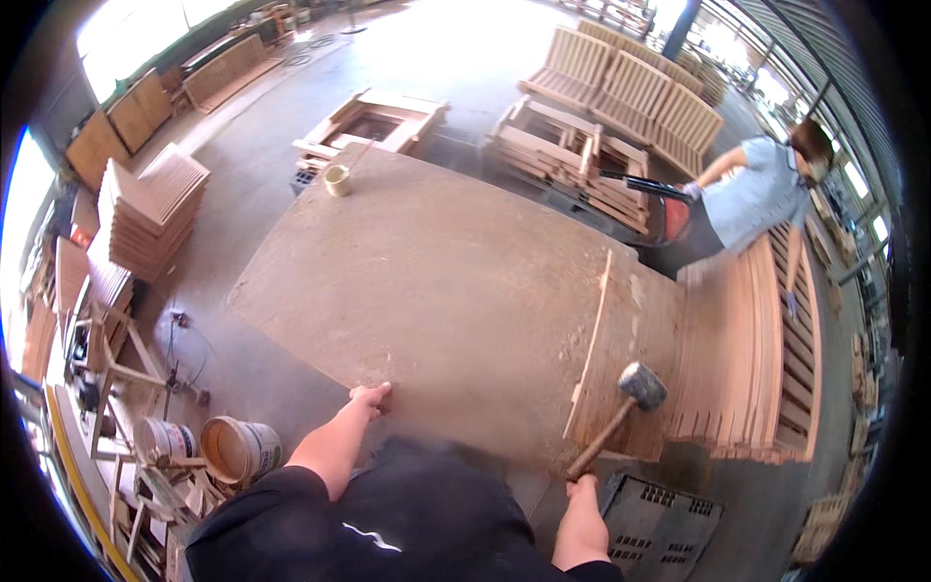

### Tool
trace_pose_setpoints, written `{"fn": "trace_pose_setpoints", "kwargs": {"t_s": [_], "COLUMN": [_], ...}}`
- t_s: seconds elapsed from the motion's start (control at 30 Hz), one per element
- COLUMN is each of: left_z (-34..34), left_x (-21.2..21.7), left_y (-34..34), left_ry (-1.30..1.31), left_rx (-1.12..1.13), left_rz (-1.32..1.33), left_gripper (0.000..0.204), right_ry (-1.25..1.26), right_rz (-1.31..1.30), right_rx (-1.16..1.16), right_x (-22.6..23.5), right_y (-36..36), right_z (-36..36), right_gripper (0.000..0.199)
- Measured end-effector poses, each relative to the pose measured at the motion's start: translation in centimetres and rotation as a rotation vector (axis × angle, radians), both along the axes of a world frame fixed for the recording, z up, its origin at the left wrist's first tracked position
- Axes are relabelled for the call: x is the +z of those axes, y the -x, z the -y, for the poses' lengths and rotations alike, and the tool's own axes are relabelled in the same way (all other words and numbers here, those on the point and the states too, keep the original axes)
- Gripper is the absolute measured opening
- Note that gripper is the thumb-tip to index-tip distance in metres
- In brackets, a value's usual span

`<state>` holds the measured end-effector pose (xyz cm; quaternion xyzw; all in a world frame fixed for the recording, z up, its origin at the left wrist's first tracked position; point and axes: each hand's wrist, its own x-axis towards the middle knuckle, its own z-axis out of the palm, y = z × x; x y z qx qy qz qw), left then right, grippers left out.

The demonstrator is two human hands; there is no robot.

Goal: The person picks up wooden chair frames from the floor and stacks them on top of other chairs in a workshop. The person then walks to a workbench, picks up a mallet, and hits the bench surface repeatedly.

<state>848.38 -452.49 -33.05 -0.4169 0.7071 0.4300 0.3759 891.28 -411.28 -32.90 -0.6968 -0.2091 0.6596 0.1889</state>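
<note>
A mallet with a dark, pale-faced head and a wooden handle lies over the right end of the worktable. Its handle slopes down toward me, and my right hand is closed around the end of it at the near edge. The mallet head is above a narrow brown board section bordered by a thin wood strip. At the table's near left edge rests my left hand, fingers loosely stretched on the rim and holding no tool. Some of its fingers are hard to make out.
Stacked slatted wooden panels stand against the table's right end. Beyond them a person in a light blue shirt holds a dark tool. A small tub sits at the far left corner. Buckets and a grey crate flank me.
</note>
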Motion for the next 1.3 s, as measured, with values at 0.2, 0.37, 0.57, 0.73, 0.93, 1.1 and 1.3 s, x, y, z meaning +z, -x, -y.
{"fn": "trace_pose_setpoints", "kwargs": {"t_s": [0.2, 0.37, 0.57, 0.73, 0.93, 1.1, 1.3], "left_z": [1.9, 1.8, 2.9, 3.1, 2.4, 2.4, 2.2], "left_x": [-0.7, 0.1, -4.9, -6.2, -1.0, -4.9, -4.4], "left_y": [0.4, 1.4, 3.4, 4.8, 3.5, 2.6, 2.9], "left_ry": [-0.081, -0.296, -0.303, -0.359, -0.426, -0.416, -0.400], "left_rx": [0.108, 0.198, 0.080, 0.062, 0.113, 0.027, -0.134], "left_rz": [-0.018, 0.046, 0.150, 0.322, 0.332, 0.255, 0.289], "left_gripper": [0.095, 0.065, 0.049, 0.040, 0.031, 0.030, 0.038], "right_ry": [0.031, 0.023, -0.055, -0.012, 0.056, -0.203, -0.042], "right_rz": [-0.071, -0.005, -0.174, 0.117, 0.229, 0.300, 0.312], "right_rx": [-0.168, -0.125, -0.200, 0.303, 0.386, 0.364, 0.240], "right_x": [-0.8, -1.1, -4.9, -7.7, -5.2, -4.0, -1.6], "right_y": [1.5, 1.3, -1.9, -2.3, 1.6, -1.9, -3.6], "right_z": [0.1, 0.4, 5.2, 17.6, 33.2, 42.2, 48.9], "right_gripper": [0.042, 0.043, 0.036, 0.027, 0.022, 0.018, 0.019]}}
